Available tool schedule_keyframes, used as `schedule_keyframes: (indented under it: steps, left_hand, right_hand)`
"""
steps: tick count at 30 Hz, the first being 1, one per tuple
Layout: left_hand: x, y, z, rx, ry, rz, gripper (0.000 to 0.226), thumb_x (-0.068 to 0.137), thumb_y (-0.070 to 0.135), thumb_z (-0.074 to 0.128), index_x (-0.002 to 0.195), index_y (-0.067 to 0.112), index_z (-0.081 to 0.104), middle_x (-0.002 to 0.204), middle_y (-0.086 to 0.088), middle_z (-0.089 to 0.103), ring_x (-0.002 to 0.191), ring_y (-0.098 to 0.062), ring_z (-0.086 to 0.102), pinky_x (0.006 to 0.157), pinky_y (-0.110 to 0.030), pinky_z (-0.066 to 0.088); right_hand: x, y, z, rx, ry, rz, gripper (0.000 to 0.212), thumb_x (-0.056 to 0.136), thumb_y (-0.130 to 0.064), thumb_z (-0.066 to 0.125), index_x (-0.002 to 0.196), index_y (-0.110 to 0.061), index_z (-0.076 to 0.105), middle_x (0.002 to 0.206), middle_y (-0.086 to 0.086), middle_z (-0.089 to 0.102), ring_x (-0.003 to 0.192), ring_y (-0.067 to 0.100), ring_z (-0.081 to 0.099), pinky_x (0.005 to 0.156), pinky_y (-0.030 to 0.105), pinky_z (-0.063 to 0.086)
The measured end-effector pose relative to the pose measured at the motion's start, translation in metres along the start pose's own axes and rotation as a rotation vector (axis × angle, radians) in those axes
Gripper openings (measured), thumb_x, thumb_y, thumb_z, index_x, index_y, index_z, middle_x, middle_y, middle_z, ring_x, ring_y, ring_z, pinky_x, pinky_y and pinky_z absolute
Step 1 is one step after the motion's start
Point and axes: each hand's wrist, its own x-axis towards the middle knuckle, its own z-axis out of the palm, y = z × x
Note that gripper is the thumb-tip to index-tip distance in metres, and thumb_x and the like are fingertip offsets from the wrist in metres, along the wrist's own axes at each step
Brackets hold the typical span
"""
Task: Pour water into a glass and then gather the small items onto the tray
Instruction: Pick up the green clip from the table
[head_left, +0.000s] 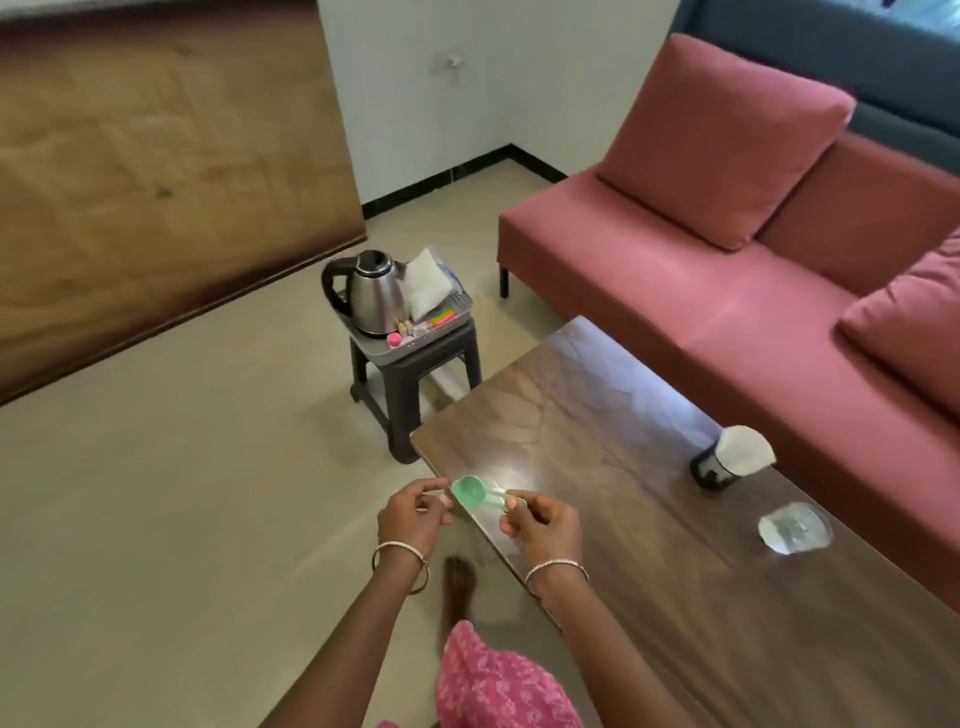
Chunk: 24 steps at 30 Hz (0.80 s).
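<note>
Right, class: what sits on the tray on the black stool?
A steel kettle, a white pouch beside it, and small coloured items along the front edge of the tray. Whatever lies behind kettle and pouch is covered.

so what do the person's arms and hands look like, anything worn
Both forearms are bare, with no sleeves in view. The left hand and right hand are ungloved. Each wrist carries thin silver-coloured metal bangles. Below them shows pink patterned clothing.

Green spoon (470, 492), pink sofa (727, 249), silver-and-black kettle (366, 293), brown wood-grain table (649, 467).
</note>
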Motion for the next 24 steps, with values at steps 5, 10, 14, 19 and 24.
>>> schedule_keyframes:
  steps: [5,10,14,19,24]
  left_hand:
    - [0.062,0.019,-0.022,-0.01,0.033,-0.032,0.022,0.085,0.007,0.06,0.083,0.026,0.071,0.081,-0.003,0.075,0.065,-0.016,0.073,0.072,-0.036,0.057]
    - [0.127,0.046,-0.037,0.045,0.05,-0.096,0.015,0.085,0.007,0.064,0.086,0.019,0.073,0.081,-0.008,0.075,0.065,-0.017,0.072,0.069,-0.033,0.056]
    - [0.187,0.071,-0.039,0.107,0.039,-0.134,0.014,0.085,0.007,0.063,0.088,0.016,0.073,0.08,-0.009,0.074,0.068,-0.021,0.072,0.072,-0.034,0.057]
    - [0.253,0.095,-0.044,0.129,0.024,-0.173,0.014,0.087,0.011,0.062,0.087,0.021,0.072,0.079,-0.003,0.073,0.068,-0.016,0.072,0.069,-0.028,0.056]
    - [0.295,0.102,-0.052,0.111,0.026,-0.231,0.014,0.088,0.011,0.062,0.091,0.019,0.072,0.078,0.001,0.072,0.071,-0.016,0.071,0.063,-0.025,0.054]
  right_hand:
    - [0.056,-0.025,0.057,0.027,-0.039,0.047,0.007,0.087,-0.002,0.073,0.089,-0.006,0.078,0.065,0.005,0.073,0.056,0.013,0.066,0.06,0.021,0.056]
    - [0.109,-0.05,0.107,0.04,-0.045,0.127,0.014,0.084,0.001,0.075,0.082,-0.012,0.079,0.074,0.006,0.077,0.067,0.02,0.071,0.071,0.03,0.061]
    - [0.158,-0.065,0.139,0.027,-0.072,0.195,0.012,0.08,-0.006,0.081,0.081,-0.018,0.081,0.078,0.003,0.079,0.077,0.023,0.075,0.075,0.03,0.061]
    - [0.225,-0.088,0.182,0.184,-0.033,0.373,0.019,0.078,-0.002,0.081,0.096,0.001,0.077,0.086,0.013,0.078,0.088,0.027,0.076,0.087,0.034,0.06]
    - [0.281,-0.102,0.22,0.141,0.029,0.472,0.012,0.081,-0.005,0.079,0.093,-0.004,0.078,0.08,0.005,0.079,0.082,0.019,0.078,0.082,0.026,0.06]
